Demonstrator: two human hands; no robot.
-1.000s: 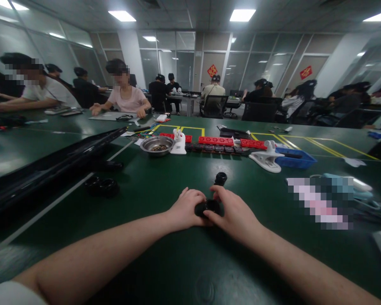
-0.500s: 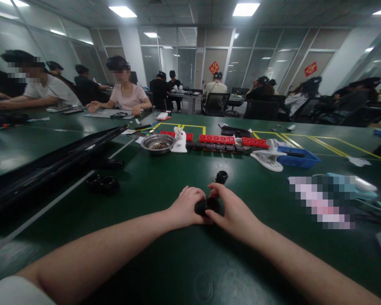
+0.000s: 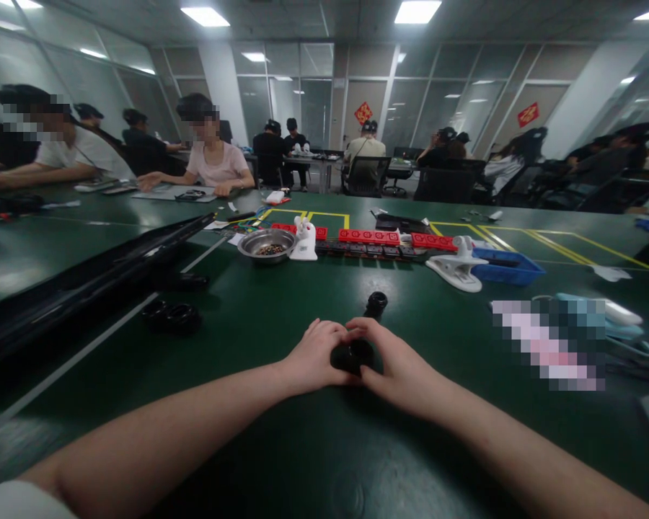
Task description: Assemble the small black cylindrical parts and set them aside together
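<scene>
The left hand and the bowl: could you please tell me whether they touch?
Apart: the head view shows green table between the left hand and bowl.

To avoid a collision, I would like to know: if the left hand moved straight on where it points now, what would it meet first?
The left hand would probably first meet the black part between the hands, then the right hand; depth is unclear where the hands come close.

Both forearms, left [image 3: 189, 422] and right [image 3: 519, 440], reach bare from the near corners toward the middle. Left hand [image 3: 314, 357] curled in a grip; right hand [image 3: 394, 358] arched opposite, fingers bent, thumb on the near side.
</scene>
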